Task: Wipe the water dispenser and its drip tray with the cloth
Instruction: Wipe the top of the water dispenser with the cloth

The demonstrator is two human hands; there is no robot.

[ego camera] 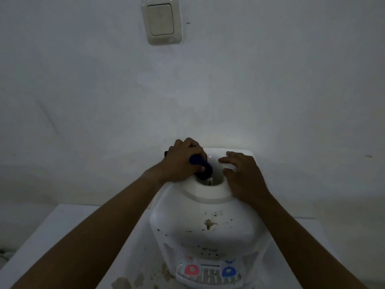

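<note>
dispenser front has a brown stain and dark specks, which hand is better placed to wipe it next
Left. The left hand already grips the dark blue cloth at the top opening of the water dispenser. The right hand lies flat and empty on the top, likely steadying it. The brown stain is just below.

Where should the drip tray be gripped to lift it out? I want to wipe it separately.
Probably at the two outer ends of the drip tray, coming from the front, one of the hands on each end. Its slotted grille sits under the pink tap and blue tap, so reaching from above is blocked, and the front rim juts out beyond the dispenser body.
</note>
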